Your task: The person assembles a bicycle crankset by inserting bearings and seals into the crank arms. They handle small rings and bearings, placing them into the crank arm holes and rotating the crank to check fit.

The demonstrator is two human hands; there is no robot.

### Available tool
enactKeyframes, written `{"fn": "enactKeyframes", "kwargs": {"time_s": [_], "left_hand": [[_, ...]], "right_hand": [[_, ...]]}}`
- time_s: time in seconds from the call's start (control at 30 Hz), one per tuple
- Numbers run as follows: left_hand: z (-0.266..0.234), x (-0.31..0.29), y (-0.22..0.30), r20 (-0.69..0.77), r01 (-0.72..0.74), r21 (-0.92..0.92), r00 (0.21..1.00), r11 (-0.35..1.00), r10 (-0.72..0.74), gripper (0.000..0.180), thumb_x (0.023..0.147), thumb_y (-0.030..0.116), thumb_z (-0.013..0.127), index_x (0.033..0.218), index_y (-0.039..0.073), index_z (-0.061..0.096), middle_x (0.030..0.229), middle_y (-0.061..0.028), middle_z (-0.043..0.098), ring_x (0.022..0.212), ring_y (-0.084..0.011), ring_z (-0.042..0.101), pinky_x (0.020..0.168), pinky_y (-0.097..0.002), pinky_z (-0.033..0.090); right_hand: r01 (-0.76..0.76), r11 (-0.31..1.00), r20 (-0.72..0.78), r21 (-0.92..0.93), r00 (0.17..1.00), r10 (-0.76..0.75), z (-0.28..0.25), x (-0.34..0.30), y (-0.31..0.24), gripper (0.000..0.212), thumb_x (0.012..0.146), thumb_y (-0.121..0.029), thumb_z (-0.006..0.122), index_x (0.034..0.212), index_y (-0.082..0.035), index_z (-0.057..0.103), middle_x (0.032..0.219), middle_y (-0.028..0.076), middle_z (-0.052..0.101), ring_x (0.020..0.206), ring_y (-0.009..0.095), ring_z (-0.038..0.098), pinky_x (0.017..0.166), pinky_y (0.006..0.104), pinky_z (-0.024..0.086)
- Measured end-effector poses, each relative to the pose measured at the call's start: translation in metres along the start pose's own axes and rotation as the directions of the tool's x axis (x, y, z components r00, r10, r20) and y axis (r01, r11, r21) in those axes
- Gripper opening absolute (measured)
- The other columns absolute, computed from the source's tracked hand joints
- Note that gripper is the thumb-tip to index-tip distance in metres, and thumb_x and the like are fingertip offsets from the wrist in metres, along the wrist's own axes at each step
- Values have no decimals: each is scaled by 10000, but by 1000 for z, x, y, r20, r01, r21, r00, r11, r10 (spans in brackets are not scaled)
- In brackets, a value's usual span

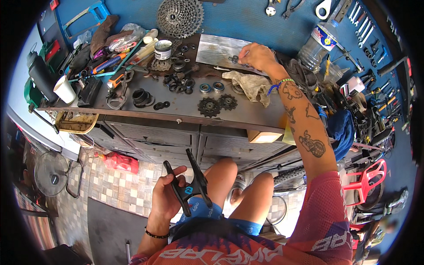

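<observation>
My left hand (166, 194) grips a black H-shaped bike suspension link (191, 187) with a small blue mark, held over my lap. Across the bench, my right hand (257, 57) is closed in a pinch above a grey sheet (216, 51). Small dark rings (234, 59) lie on the sheet beside those fingertips; what the fingers hold, if anything, is hidden. Near the right wrist lies a crumpled dirty rag (249, 85). Two toothed pulley wheels (209, 107) and two bearings (205, 88) rest nearer the bench's front edge.
Tools and parts crowd the bench's left side, with a tub (163, 50), a white cup (65, 89) and a black bottle (42, 73). A cassette (180, 17) stands at the back. To the right is a large plastic bottle (317, 47). Drawers (154, 137) sit below the bench.
</observation>
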State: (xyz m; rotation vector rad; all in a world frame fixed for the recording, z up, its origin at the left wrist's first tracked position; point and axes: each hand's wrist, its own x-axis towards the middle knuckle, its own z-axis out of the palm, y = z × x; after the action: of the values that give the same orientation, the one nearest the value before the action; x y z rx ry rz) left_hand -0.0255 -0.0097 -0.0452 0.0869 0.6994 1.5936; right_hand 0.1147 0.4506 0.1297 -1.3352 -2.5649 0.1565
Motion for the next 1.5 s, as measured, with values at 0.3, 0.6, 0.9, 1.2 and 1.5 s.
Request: {"fn": "enactKeyframes", "kwargs": {"time_s": [0.3, 0.6, 0.9, 1.2, 1.5], "left_hand": [[3, 8, 4, 37, -4, -57, 999, 998, 6, 580, 974, 414, 625, 1358, -20, 624, 851, 5, 561, 796, -205, 696, 734, -404, 636], [4, 8, 7, 166, 20, -89, 986, 996, -5, 756, 988, 476, 609, 1535, -30, 479, 1260, -155, 731, 1115, -311, 738, 980, -514, 629], [20, 7, -1, 243, -100, -197, 959, 975, 148, 943, 1017, 681, 521, 1609, -37, 368, 1132, -210, 751, 1095, -415, 737, 1003, -556, 601], [43, 22, 0, 489, -474, 27, 774, 880, 402, 896, 1082, 646, 284, 1570, -95, 405, 973, -237, 742, 1054, -419, 722, 1072, -516, 518], [69, 22, -10, 494, -646, 28, 673, 763, 551, 812, 1060, 643, 419, 1525, -15, 519, 1389, -249, 640, 1383, -387, 556, 1237, -522, 343]], "right_hand": [[-52, 945, 44, 322, 998, 40, -13, -8, 5, 161, 930, -156, 789, 1030, -30, 789, 830, 57, 765, 645, 130, 697, 614, 283, 563], [-18, 834, -8, 551, 1000, 26, -9, -17, 36, 149, 983, -134, 749, 1025, 5, 782, 903, 76, 780, 751, 138, 731, 624, 298, 589], [126, 960, -100, 250, 990, -104, 0, -26, 25, 140, 963, -225, 750, 1005, -104, 805, 828, 97, 790, 720, 178, 782, 741, 363, 611], [329, 774, -481, 540, 876, -36, -35, -101, -25, 115, 1024, -101, 643, 1025, -24, 728, 843, 68, 755, 660, 115, 644, 562, 296, 521], [230, 151, -209, 961, 968, -138, 32, -317, -130, 155, 978, 72, 702, 1110, 3, 661, 1342, 138, 585, 1157, 185, 649, 939, 314, 567]]}}
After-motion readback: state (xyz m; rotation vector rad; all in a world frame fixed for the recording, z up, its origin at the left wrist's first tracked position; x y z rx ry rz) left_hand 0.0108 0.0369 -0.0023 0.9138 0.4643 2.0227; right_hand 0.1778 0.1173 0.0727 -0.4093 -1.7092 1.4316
